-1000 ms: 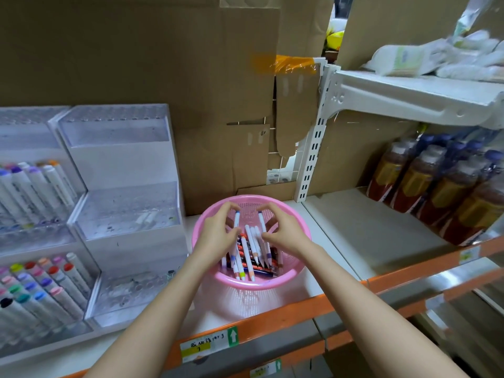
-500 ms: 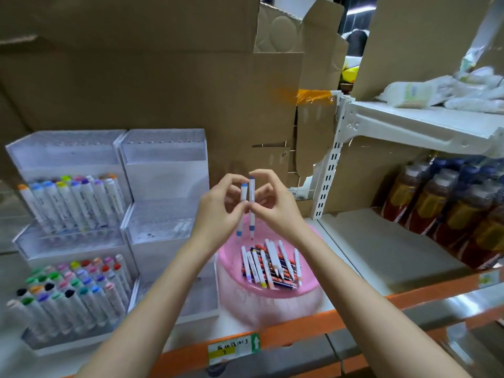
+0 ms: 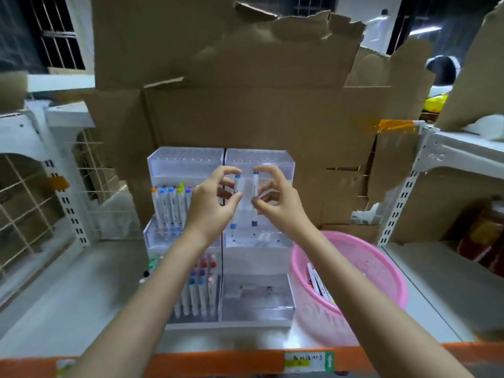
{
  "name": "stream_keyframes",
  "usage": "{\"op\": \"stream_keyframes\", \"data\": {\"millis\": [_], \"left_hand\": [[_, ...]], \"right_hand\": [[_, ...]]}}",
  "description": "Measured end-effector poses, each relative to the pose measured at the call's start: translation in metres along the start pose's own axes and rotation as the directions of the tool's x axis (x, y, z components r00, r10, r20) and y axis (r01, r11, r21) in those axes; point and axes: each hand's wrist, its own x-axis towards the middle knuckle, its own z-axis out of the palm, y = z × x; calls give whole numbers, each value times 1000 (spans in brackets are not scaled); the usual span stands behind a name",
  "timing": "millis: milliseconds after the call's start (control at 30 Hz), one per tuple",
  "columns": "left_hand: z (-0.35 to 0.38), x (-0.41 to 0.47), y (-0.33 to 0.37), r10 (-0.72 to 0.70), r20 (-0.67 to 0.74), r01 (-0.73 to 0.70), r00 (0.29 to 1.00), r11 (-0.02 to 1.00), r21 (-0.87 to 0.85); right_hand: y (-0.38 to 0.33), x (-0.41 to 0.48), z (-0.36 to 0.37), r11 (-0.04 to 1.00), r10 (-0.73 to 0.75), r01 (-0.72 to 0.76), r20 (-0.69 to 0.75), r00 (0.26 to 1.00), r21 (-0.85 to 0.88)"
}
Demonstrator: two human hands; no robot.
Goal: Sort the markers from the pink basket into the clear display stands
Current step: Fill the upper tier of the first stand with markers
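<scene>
Two clear tiered display stands sit side by side at the middle of the shelf. The left stand point(image 3: 185, 159) holds several coloured markers on its tiers; the right stand point(image 3: 259, 309) looks nearly bare. My left hand point(image 3: 211, 204) pinches a white marker with light blue caps point(image 3: 235, 203), held upright. My right hand point(image 3: 278, 203) pinches a white marker with darker blue caps point(image 3: 255, 199), also upright. Both markers hang in front of the right stand's middle tier. The pink basket point(image 3: 381, 266) stands just right of the stands with several markers point(image 3: 319, 285) inside.
Brown cardboard point(image 3: 245, 118) backs the shelf behind the stands. White shelf uprights point(image 3: 398, 211) and a wire grid point(image 3: 27, 203) flank the bay. Bottles point(image 3: 488, 233) stand at the far right. An orange rail point(image 3: 218, 364) with a label edges the shelf front.
Both hands lifted one marker each out of the pink basket and carried them left and up, in front of the right stand. The view swung left and upward.
</scene>
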Motion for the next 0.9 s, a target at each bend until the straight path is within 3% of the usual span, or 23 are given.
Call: {"op": "stream_keyframes", "data": {"millis": [467,900], "left_hand": [[-104,14,-65,43,-52,-45,998,999,-27],[-123,18,-104,11,-4,-12,1000,995,-101]], "right_hand": [[-35,35,124,998,-46,49,-87,995,28],[-37,39,161,980,-125,101,-137,983,-174]]}}
